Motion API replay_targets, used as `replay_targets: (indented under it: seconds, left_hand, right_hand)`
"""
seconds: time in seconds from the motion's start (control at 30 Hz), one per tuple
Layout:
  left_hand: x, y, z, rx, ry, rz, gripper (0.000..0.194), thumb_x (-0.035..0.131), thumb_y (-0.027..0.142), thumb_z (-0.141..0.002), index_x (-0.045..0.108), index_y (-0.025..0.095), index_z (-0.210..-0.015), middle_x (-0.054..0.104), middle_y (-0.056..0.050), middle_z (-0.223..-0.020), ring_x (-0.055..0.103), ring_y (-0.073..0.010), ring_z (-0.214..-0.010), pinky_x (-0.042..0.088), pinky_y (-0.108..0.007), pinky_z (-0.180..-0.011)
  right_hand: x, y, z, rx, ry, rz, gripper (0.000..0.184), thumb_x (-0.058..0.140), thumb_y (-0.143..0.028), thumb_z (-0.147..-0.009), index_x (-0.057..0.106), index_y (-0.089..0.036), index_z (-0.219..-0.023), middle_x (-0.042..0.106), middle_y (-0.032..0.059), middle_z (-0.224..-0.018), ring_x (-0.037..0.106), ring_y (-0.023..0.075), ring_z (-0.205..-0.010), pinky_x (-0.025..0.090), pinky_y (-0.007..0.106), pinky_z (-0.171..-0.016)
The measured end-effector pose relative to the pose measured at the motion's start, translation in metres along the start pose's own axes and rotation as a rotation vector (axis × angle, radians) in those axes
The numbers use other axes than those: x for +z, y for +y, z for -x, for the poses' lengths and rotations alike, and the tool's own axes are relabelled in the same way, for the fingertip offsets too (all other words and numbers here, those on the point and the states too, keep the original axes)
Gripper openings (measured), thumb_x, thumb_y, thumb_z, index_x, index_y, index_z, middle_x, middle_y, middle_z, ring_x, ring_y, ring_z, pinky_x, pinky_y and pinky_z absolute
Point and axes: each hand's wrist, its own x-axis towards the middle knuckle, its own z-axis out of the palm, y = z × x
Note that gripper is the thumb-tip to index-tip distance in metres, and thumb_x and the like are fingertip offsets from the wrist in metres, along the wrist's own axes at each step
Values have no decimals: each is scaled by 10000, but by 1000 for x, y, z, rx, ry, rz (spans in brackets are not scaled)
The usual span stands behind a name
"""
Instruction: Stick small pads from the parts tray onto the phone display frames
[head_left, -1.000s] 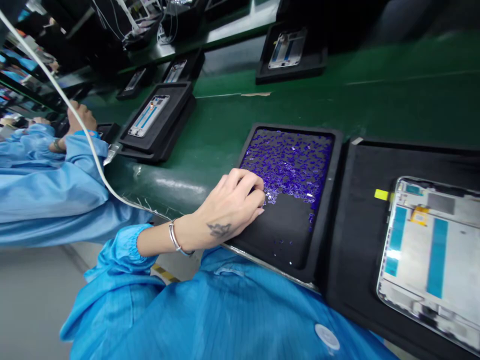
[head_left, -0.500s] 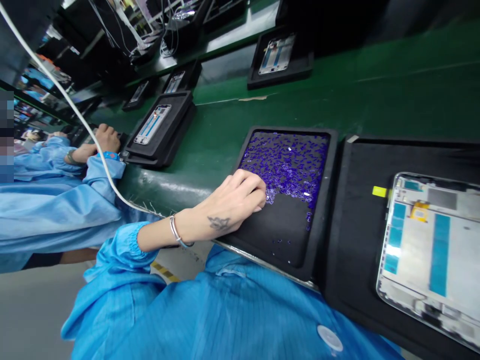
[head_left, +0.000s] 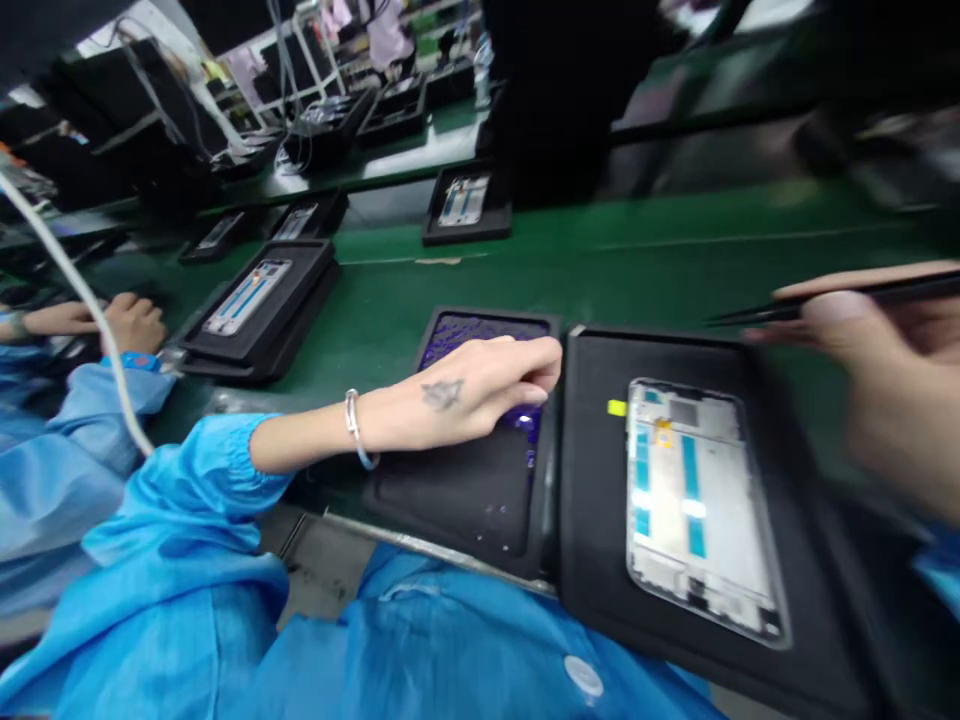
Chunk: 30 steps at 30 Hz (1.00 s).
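Note:
My left hand [head_left: 480, 390] is over the shallow black tray [head_left: 450, 495], its bent fingers pinched together near the tray's right rim. Whatever sits between the fingertips is too small to make out. Tiny purple pieces [head_left: 457, 330] lie scattered in that tray, partly covered by the hand. At the right, my blurred right hand [head_left: 892, 370] grips dark tweezers [head_left: 757, 313], their points facing left above the bench. Between the hands, a silvery phone frame [head_left: 731, 510] with blue strips rests in a second black tray [head_left: 592, 540]. A yellow tab [head_left: 616, 408] sticks out from its left edge.
Stacked black trays [head_left: 300, 300] holding another phone frame [head_left: 247, 297] stand to the left on the green bench [head_left: 382, 290]. Another tray [head_left: 487, 225] is farther back. A white cable [head_left: 82, 290] hangs at the left, near a co-worker's hands [head_left: 131, 322].
My view has turned right. My left hand has moved from the purple pieces toward the tray's right rim, still pinched. My right hand with tweezers has come into view.

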Motion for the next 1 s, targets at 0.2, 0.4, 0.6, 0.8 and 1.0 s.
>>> replay_targets:
  seconds: [0.2,0.4,0.6,0.8,1.0]
  left_hand:
    - [26,-12,-96,-80,-99,786,115,635,216,-860,601,113,-900,594,-1,-770,513,-89,-697,376,-226,-677]
    - [48,-10,-116,-212,-198,1137,381,797,418,-731,660,99,-890,604,-18,-764,515,-77,-679,384,-230,-696]
    - [57,-8,-119,-270,-256,1251,416,790,462,-740,658,90,-873,589,-18,-770,502,-67,-672,390,-218,-696]
    - [60,-7,-120,-277,-275,1303,381,784,427,-760,663,84,-874,587,-15,-767,501,-62,-668,393,-206,-690]
    - [58,-8,-120,-263,-293,1311,346,768,402,-785,656,83,-856,592,-15,-766,504,-61,-667,396,-205,-695]
  right_hand:
    - [-25,-6,2,-84,21,-300,164,649,-304,-861,700,-158,-915,688,52,-877,676,110,-728,546,235,-699]
    - [-43,-12,7,-95,-95,-214,162,621,-344,-873,699,-204,-892,681,26,-866,646,130,-765,511,247,-646]
    - [-46,-18,7,33,-188,-252,202,634,-375,-862,700,-186,-885,684,23,-898,649,126,-771,498,242,-679]
    - [-41,-14,5,230,-237,-476,277,693,-426,-810,681,-162,-892,679,27,-800,675,138,-738,535,243,-712]
    - [-38,-11,4,366,-292,-600,322,719,-434,-777,674,-138,-895,671,39,-824,677,141,-749,578,259,-729]
